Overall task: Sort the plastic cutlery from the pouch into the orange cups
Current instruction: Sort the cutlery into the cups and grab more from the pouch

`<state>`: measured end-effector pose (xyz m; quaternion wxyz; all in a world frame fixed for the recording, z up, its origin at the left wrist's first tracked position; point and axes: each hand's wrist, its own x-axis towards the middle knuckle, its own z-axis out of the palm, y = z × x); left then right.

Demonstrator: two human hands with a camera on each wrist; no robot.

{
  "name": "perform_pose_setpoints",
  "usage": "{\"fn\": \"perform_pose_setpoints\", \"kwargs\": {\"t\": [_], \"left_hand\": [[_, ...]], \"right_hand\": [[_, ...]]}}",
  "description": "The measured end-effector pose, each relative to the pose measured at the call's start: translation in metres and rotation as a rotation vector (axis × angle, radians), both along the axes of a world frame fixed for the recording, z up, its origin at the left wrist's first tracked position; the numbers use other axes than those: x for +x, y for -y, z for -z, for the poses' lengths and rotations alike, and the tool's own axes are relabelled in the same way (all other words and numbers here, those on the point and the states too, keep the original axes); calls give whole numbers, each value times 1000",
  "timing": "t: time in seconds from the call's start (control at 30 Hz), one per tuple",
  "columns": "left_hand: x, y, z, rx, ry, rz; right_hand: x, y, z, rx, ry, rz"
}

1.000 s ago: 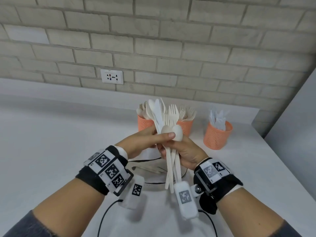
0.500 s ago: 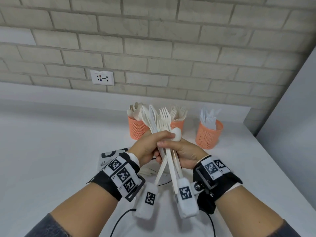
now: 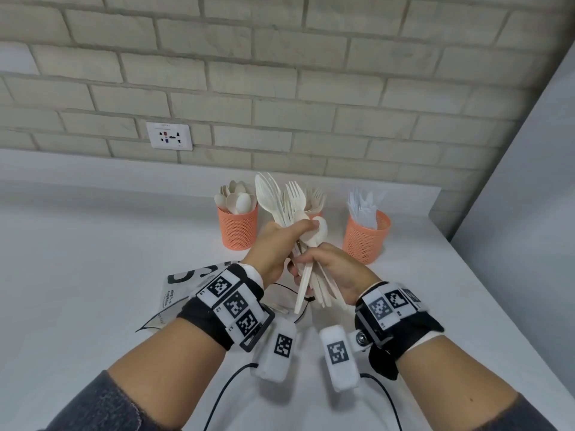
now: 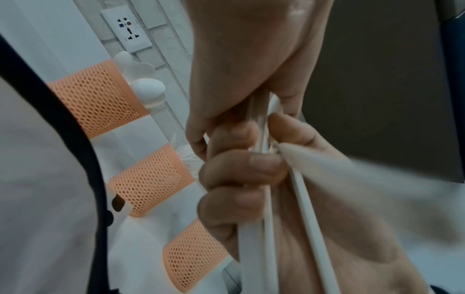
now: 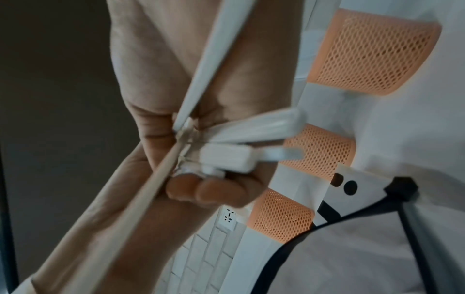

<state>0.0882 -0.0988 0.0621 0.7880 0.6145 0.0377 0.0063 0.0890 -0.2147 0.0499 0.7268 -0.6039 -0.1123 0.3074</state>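
Above the white tabletop (image 3: 93, 275), both hands met around a mixed bundle of white plastic forks, spoons and knives (image 3: 280, 200), heads up. The left hand (image 3: 273, 250) curled round the bundle's middle, thumb pressing a spoon bowl; the right hand (image 3: 339, 272) gripped the handles just below, fingers wrapped tight. Behind them stood three orange mesh plastic cups: one with spoons (image 3: 238, 227), one with forks (image 3: 314, 215) mostly hidden, one with knives (image 3: 367, 239). A flat printed pouch (image 3: 183, 290) lay on the table beneath the left wrist.
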Motion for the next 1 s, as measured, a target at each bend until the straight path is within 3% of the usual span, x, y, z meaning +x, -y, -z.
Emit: {"fn": "perform_pose_setpoints", "kwargs": {"t": [0.13,0.3,0.6,0.77,0.87,0.93,1.0], "left_hand": [[-1,2,3,0,25,162],[-3,3,13,-35,22,435],[1,15,20,-182,-48,219],[9,12,17,-175,-73,70],[12,10,21,-123,-86,53],[12,12,22,-105,-56,80],[11,16,21,-92,12,128]], "right_hand": [[3,9,4,113,-88,-35],[0,16,6,96,-148,-152],[3,28,5,-246,-79,-124],[9,35,6,-570,286,110],[11,30,-12,-360,548,484],[12,21,-22,-269,725,550],[13,9,-25,-355,860,512]]}}
